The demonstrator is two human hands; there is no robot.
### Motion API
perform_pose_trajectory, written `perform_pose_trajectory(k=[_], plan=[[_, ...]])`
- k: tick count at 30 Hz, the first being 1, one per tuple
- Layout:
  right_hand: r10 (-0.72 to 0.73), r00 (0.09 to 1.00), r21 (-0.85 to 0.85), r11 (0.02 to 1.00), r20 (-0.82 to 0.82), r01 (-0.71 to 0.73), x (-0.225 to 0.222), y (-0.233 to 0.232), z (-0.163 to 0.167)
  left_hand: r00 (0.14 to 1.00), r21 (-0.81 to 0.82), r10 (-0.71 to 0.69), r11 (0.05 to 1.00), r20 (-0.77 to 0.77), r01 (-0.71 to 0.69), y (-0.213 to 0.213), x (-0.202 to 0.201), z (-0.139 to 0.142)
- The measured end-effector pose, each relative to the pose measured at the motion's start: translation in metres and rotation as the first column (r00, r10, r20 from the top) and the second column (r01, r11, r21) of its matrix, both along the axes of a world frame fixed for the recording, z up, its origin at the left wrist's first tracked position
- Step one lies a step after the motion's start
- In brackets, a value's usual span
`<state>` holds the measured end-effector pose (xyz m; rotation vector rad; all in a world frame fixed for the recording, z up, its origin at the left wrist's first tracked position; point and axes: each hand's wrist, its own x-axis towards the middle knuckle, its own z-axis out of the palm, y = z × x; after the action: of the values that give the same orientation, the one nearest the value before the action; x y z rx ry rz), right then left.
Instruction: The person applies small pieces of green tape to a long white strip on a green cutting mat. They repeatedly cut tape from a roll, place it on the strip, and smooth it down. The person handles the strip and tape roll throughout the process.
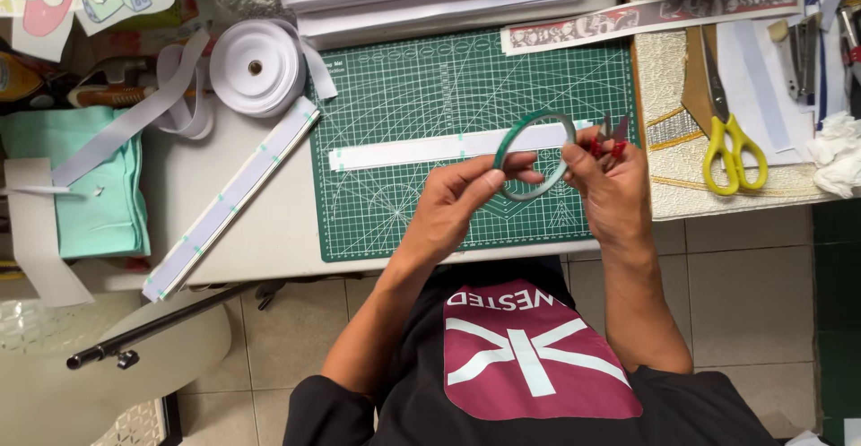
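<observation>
We see a tape ring (pixel 535 155) held between the fingers (pixel 491 178) of both hands, over a cutting mat (pixel 404 96) on the worktop (pixel 260 231). Under the fingers a paper strip (pixel 421 148) lies across the mat. Scissors (pixel 731 146) right of the fingers; ribbon roll (pixel 256 67) far left, behind.

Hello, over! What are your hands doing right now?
Left hand and right hand both gripping thin green tape roll. Right also holds small red snips. Roll held above white strip on green cutting mat. Nothing blocking.
</observation>
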<state>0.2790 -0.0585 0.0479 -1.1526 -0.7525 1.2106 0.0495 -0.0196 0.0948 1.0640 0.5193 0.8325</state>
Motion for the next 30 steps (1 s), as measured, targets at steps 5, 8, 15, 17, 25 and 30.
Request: perform_pose_trajectory(k=[5, 8, 15, 17, 25, 30], plan=[[-0.008, 0.961, 0.049, 0.999, 0.278, -0.006, -0.020, 0.002, 0.029, 0.963, 0.178, 0.123, 0.981, -0.239, -0.081, -0.015, -0.004, 0.020], [-0.016, 0.929, 0.077, 0.997, 0.369, -0.013, -0.029, -0.001, 0.050, 0.924, 0.318, 0.232, 0.939, -0.304, -0.131, -0.015, -0.005, 0.027], [0.046, 0.863, 0.151, 0.979, 0.503, -0.141, -0.049, 0.001, 0.074, 0.817, 0.690, 0.479, 0.709, -0.320, -0.145, -0.015, 0.001, 0.023], [0.038, 0.839, 0.133, 0.982, 0.542, -0.131, -0.054, 0.002, 0.076, 0.805, 0.678, 0.481, 0.722, -0.347, -0.139, -0.015, 0.001, 0.021], [-0.013, 0.812, 0.119, 0.990, 0.584, -0.071, -0.063, 0.001, 0.078, 0.746, 0.756, 0.545, 0.649, -0.382, -0.086, -0.013, -0.002, 0.019], [-0.040, 0.791, 0.145, 0.987, 0.610, -0.062, -0.062, 0.001, 0.075, 0.719, 0.780, 0.563, 0.624, -0.408, -0.045, -0.014, -0.002, 0.019]])
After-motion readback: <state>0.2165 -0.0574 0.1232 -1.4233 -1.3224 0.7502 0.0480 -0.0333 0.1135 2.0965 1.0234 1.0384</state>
